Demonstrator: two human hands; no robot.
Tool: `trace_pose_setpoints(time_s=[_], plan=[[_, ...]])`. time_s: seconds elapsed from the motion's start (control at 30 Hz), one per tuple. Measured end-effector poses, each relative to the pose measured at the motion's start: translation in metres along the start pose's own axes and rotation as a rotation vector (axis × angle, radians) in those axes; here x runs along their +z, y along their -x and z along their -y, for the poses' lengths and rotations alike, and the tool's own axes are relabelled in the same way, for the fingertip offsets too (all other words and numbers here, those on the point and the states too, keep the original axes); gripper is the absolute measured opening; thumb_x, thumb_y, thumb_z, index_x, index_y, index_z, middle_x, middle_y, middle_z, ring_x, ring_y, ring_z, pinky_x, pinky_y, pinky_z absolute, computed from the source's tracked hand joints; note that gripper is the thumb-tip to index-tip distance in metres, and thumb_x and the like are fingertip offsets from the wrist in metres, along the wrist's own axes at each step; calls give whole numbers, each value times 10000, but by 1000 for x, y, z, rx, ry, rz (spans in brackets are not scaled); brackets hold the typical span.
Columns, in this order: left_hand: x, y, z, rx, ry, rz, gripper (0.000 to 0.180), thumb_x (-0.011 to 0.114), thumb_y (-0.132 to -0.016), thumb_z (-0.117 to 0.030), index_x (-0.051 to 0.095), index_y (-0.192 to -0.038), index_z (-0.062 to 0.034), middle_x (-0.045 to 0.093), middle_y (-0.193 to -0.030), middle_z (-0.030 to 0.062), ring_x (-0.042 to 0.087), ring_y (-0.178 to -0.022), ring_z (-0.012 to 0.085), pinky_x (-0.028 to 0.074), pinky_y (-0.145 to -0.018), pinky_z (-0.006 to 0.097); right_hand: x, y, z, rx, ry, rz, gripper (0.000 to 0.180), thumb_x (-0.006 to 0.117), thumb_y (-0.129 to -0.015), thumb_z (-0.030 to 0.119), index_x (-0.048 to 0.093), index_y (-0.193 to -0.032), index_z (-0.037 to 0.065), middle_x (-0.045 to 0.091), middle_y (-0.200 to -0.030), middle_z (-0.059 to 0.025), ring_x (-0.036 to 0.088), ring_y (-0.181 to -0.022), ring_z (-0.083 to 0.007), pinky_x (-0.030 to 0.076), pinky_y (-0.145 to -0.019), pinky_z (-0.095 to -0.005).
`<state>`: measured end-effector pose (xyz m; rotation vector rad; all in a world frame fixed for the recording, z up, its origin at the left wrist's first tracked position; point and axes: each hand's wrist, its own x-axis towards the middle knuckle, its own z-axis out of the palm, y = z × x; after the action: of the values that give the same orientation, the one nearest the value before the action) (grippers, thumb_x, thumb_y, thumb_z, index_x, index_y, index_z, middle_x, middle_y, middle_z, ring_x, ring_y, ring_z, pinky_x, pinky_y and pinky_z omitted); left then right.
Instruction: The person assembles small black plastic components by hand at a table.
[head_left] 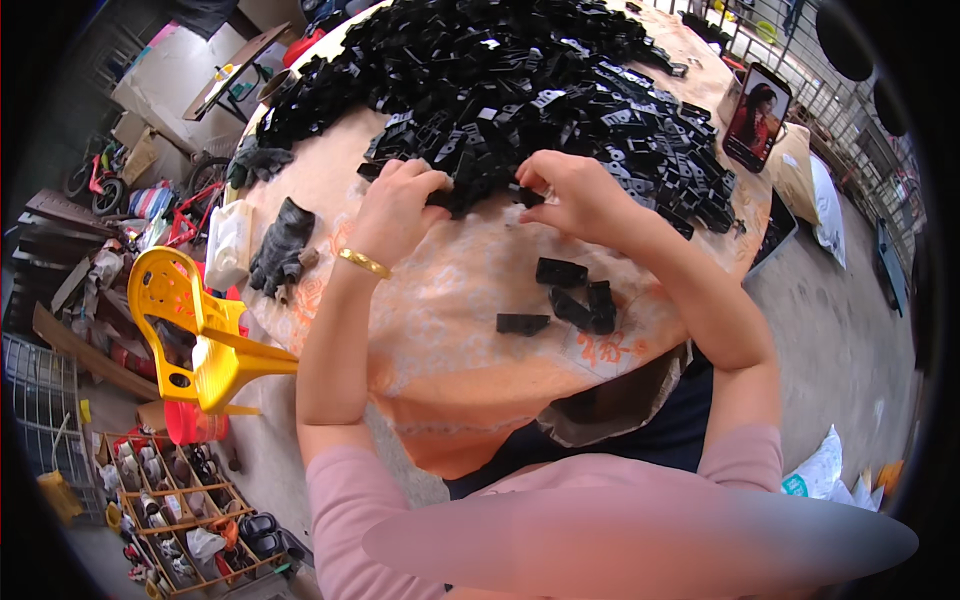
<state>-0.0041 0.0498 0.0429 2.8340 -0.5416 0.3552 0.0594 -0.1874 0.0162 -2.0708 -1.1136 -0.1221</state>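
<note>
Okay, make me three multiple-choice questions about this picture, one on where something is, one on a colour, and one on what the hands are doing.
1. Where does the phone stand?
A. At the table's far right edge
B. On the yellow chair
C. In the person's lap

2. What colour is the plastic chair to the left of the table?
A. Blue
B. Yellow
C. White

3. What are the left hand and right hand doing?
A. Resting flat on bare cloth
B. Holding the phone
C. Fingers curled on parts at the near edge of the pile of black parts

Answers: 1 A, the phone is propped upright beside the pile on the right. 2 B, its seat and legs are bright yellow. 3 C, both hands grip black pieces at the pile's edge.
</note>
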Motion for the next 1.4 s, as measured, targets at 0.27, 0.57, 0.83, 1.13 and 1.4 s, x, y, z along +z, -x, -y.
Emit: trace_pose_setpoints(time_s=[0.27, 0.57, 0.83, 1.13, 1.4], plan=[[19, -8, -27, -70, 1049, -160, 264, 560, -875, -97, 568, -1109, 25, 563, -867, 23, 552, -810, 107, 501, -735, 262, 6, -3, 16, 101, -605, -202, 306, 773, -686, 117, 551, -854, -10, 639, -783, -81, 596, -727, -107, 497, -666, -252], [38, -6, -46, -360, 1566, -251, 285, 556, -885, -108, 533, -1142, 13, 596, -1030, 56, 581, -910, 121, 514, -799, 266, 14, 1, 19, 158, -567, -280, 204, 702, -760, 51, 555, -884, -17, 646, -811, -79, 610, -737, -90, 509, -672, -227], [34, -3, -42, -360, 1568, -210, 298, 589, -844, -42, 543, -1135, 0, 613, -1011, 54, 598, -867, 126, 512, -792, 253, 12, 5, 26, 148, -618, -312, 189, 701, -759, 59, 586, -889, -17, 653, -783, -78, 620, -741, -96, 511, -661, -227], [42, -3, -57, -282, 1413, -249, 277, 559, -853, -8, 529, -1126, 24, 616, -981, 57, 589, -879, 117, 492, -793, 237, 18, 8, 35, -212, 80, -407, 408, 735, -698, 105, 558, -1065, 80, 630, -816, -70, 634, -760, -180, 512, -650, -281], [32, -2, -52, -168, 1156, -107, 325, 564, -822, 27, 495, -1140, 22, 624, -881, 78, 598, -818, 119, 507, -731, 235, -13, -13, -11, 25, -317, -525, 158, 617, -816, 106, 621, -953, 28, 651, -815, -104, 626, -705, -159, 495, -629, -253]])
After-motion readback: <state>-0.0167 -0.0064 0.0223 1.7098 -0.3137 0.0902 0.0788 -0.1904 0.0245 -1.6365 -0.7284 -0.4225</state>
